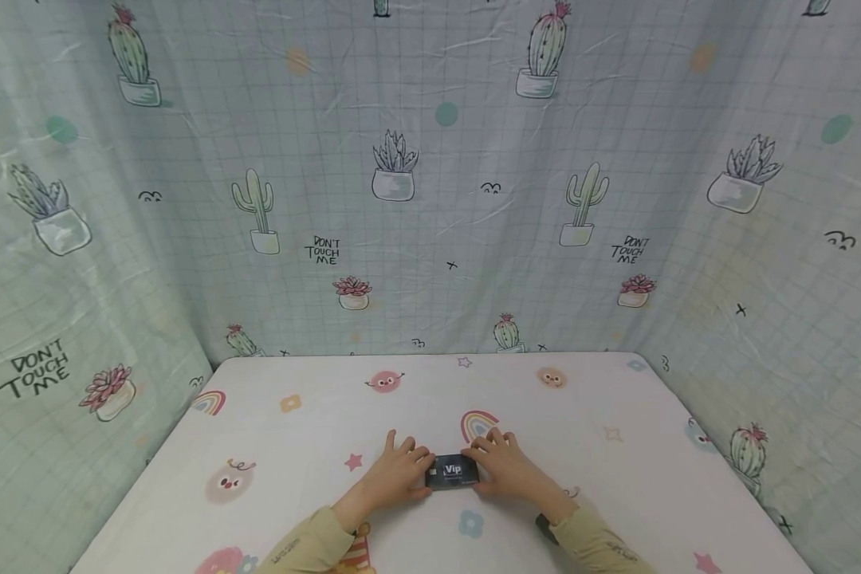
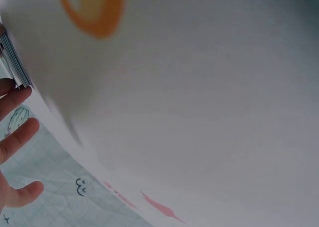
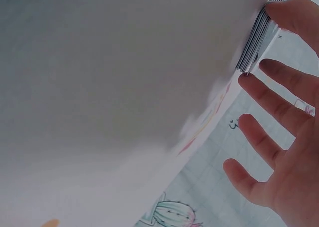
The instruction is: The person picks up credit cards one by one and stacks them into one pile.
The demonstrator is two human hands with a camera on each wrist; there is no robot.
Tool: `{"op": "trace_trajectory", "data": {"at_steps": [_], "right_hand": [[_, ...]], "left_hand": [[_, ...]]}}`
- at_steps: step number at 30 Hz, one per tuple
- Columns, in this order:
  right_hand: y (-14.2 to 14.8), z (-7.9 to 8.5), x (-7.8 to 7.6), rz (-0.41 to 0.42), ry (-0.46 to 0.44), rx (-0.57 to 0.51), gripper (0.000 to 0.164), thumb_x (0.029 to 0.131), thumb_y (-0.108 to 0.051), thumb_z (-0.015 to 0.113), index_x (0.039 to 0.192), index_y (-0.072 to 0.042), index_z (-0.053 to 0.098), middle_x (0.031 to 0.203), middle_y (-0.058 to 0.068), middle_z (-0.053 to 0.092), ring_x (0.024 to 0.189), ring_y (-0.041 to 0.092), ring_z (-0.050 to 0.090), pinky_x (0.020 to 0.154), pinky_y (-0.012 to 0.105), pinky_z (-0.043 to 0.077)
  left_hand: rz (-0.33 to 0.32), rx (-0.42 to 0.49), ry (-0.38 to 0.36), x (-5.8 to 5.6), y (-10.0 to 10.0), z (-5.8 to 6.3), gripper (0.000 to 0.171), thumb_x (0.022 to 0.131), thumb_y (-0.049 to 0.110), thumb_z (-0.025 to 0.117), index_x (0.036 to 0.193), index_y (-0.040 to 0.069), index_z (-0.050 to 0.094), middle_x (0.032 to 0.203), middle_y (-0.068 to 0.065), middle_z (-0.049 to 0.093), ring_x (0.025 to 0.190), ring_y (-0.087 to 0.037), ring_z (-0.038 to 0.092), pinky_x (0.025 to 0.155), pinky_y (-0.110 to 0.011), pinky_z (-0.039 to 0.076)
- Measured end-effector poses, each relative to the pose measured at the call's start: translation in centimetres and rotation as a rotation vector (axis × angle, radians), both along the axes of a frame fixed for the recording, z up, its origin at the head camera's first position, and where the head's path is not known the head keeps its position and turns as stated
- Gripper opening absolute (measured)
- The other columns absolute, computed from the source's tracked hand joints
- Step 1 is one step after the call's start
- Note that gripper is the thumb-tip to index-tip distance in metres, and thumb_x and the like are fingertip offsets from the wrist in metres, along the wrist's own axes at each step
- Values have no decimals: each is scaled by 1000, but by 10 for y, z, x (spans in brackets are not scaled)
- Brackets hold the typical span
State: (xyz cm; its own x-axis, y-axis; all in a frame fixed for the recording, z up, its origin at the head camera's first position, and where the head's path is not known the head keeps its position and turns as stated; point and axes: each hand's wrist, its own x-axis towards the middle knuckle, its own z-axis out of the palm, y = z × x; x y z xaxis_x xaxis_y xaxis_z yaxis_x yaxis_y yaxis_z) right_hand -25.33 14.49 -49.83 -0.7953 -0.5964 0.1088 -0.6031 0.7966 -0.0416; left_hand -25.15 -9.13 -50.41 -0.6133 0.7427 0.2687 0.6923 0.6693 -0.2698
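A stack of dark cards (image 1: 452, 472) lies at the near middle of the table, its top card printed "Vip". My left hand (image 1: 399, 470) pinches the left end between thumb and fingertips. At the right end, my right hand (image 1: 502, 466) does the same. The right wrist view shows the layered edges of the card stack (image 3: 259, 40) between thumb and fingertips, while the other fingers of the right hand (image 3: 289, 122) spread apart. Only a corner of the card stack (image 2: 16, 62) and some fingers of the left hand (image 2: 17, 142) appear in the left wrist view.
The white table (image 1: 316, 446) is covered with a printed cloth of rainbows, stars and faces. Cloth curtains (image 1: 438, 239) with cactus prints hang behind it and at both sides. Something black (image 1: 545, 528) shows at the right sleeve's cuff.
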Motion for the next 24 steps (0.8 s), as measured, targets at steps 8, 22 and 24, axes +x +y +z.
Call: {"op": "trace_trajectory", "data": {"at_steps": [8,22,24], "right_hand": [[-1,1,1,12,10,0,51,72,-38,67,119,-21,55,108,-3,56,91,15,38,82,43,34],[-2,2,1,16,-15,-2,48,73,-38,67,117,-23,56,105,-4,56,88,15,39,80,43,35],[-2,1,2,20,-12,-6,48,73,-38,67,117,-23,56,104,-4,56,88,15,38,80,42,35]], "left_hand": [[51,-36,-49,1,1,1,47,78,49,59,114,19,57,105,5,60,96,-15,49,90,-56,36],[43,-46,9,1,1,-2,44,76,51,59,106,19,59,98,5,60,93,-14,50,89,-55,37],[37,-51,19,1,0,-2,43,76,51,59,106,19,59,97,5,59,92,-14,50,89,-54,37]]}}
